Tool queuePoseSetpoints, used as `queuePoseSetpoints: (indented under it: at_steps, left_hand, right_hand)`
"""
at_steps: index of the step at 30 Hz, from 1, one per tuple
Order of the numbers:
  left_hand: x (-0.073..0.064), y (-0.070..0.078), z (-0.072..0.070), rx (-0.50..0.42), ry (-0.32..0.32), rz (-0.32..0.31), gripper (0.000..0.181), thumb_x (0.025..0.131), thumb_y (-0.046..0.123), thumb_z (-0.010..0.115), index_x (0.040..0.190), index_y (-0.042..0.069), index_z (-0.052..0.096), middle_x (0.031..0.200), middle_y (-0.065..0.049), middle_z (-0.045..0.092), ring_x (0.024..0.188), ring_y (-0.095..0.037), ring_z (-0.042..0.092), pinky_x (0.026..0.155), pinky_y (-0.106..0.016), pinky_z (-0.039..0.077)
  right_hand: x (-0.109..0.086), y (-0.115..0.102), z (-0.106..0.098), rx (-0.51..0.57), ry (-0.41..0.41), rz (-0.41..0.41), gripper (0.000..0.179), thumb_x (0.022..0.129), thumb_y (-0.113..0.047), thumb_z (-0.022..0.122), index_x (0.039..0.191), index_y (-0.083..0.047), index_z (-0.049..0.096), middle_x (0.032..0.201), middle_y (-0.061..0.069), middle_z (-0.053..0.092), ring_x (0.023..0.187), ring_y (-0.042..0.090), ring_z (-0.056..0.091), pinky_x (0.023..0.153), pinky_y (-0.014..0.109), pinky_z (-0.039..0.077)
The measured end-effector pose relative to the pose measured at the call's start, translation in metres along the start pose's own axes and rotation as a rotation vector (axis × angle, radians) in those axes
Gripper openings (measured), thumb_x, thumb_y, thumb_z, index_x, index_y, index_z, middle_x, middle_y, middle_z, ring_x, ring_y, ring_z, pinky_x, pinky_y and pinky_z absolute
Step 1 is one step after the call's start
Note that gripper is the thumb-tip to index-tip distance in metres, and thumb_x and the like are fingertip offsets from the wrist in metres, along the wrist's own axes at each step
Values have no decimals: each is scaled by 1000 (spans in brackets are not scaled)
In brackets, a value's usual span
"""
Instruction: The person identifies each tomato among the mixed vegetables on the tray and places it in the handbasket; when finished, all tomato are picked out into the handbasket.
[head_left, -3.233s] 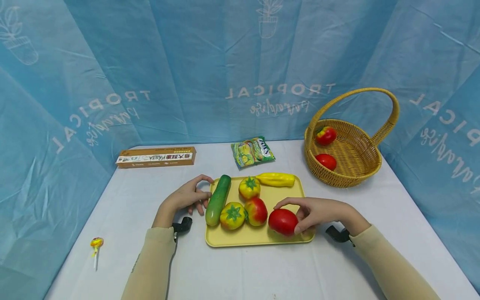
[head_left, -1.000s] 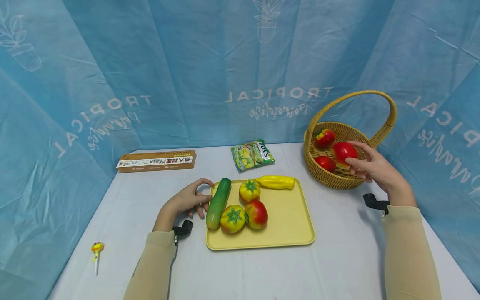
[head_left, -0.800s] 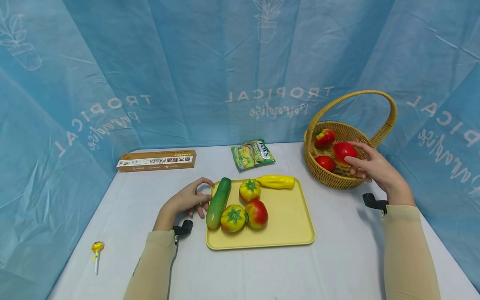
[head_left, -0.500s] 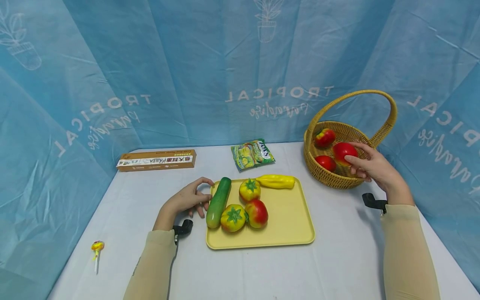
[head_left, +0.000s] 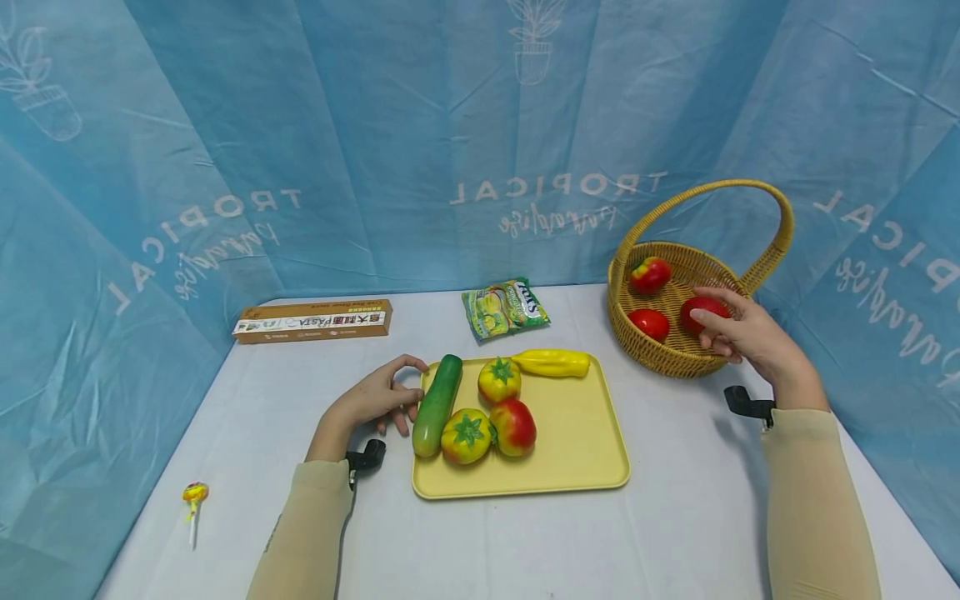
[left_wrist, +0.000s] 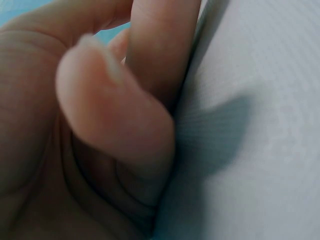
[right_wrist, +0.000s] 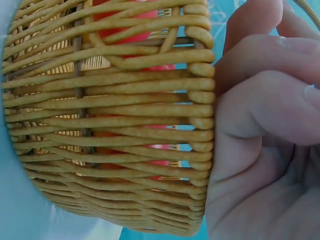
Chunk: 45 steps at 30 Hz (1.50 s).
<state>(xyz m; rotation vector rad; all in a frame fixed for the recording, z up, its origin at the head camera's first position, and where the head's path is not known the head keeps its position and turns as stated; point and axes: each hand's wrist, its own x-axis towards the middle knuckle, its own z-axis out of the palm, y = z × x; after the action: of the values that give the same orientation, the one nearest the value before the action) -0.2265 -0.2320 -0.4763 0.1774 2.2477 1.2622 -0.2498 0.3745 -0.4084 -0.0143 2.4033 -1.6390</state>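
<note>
In the head view my right hand (head_left: 750,337) is over the right rim of the wicker basket (head_left: 648,358), its thumb and fingers loosely bent. Just below the fingertips, inside the basket, lies a round red tomato-like fruit (head_left: 701,314), partly covered by the hand. Two more fruits are in there: a red one (head_left: 649,324) and a red-and-yellow one (head_left: 650,275). The right wrist view has the hand (right_wrist: 270,110) against the rim, nothing in its grasp. My left hand (head_left: 371,396) rests at the left edge of the yellow tray (head_left: 577,450), beside a green cucumber (head_left: 437,406).
Two yellow tomato-shaped fruits (head_left: 467,436), a red-and-yellow one (head_left: 513,427) and a long yellow pepper-like vegetable (head_left: 553,363) share the tray. Behind are a green packet (head_left: 505,309) and a pasta box (head_left: 312,322). A lollipop (head_left: 195,500) lies left. The basket's handle (head_left: 712,190) arches high.
My right hand carried the red fruit from the tray to the basket and has let go. The fruit now sits lower, among the others. My left hand has stayed in place.
</note>
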Motion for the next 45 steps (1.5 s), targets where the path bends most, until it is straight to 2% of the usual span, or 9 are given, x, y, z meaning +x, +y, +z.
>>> queuePoseSetpoints:
  at_steps: [4,10,19,23,27,31,35,39,45]
  left_hand:
    - [0,-1,0,0,1,-1,48,103,27,63,147,23,44,77,-8,75,57,-23,74,44,-25,48]
    - [1,-1,0,-2,4,-3,49,102,27,64,147,24,45,77,-8,75,57,-23,74,44,-25,48]
    - [1,-1,0,-5,0,-1,48,103,27,63,147,25,44,77,-7,74,57,-22,74,44,-25,48]
    - [1,0,0,-3,-1,1,48,103,27,63,147,24,44,77,-7,75,57,-21,74,44,-24,48]
    - [0,0,0,0,-1,-1,48,103,27,63,147,24,44,77,-7,74,56,-20,74,44,-24,48]
    - [1,0,1,-4,-4,2,48,103,26,63,147,25,44,77,-7,74,57,-21,74,44,-25,48]
    - [0,-1,1,-5,-6,5,48,103,26,63,147,24,44,76,-7,74,57,-22,74,44,-25,48]
    - [1,-2,1,-2,-4,1,48,103,27,63,147,24,44,77,-7,74,57,-21,74,44,-25,48]
    - [2,-2,0,8,5,-4,48,103,28,63,147,25,44,77,-7,75,56,-21,74,44,-25,48]
  right_hand:
    - [0,-3,1,-19,-5,3,62,107,-43,61,160,-28,34,71,-4,68,52,14,48,48,33,39]
    - [-6,-17,9,-88,-32,-60,66,108,-39,60,164,-22,31,76,2,71,55,17,50,50,34,43]
    - [-12,-49,44,-131,-60,-111,76,104,-42,67,167,-27,27,78,10,70,66,27,62,54,34,47]
    - [-16,-62,64,-133,-127,-140,77,104,-39,69,167,-30,26,80,12,70,64,24,61,55,34,48]
    - [-18,-69,83,-139,-214,-177,77,104,-33,70,166,-35,25,85,16,72,53,24,45,54,32,47]
    - [-18,-73,105,-166,-312,-216,77,104,-31,70,165,-39,26,86,22,71,52,24,45,51,32,45]
    - [-17,-74,125,-176,-397,-239,76,103,-31,71,165,-41,27,85,20,72,54,25,47,48,31,42]
    - [-17,-73,143,-165,-456,-220,76,103,-30,72,164,-43,28,84,22,71,52,24,45,48,31,42]
    - [-16,-70,167,-221,-530,-199,78,100,-35,74,163,-43,29,86,32,68,57,39,48,53,38,48]
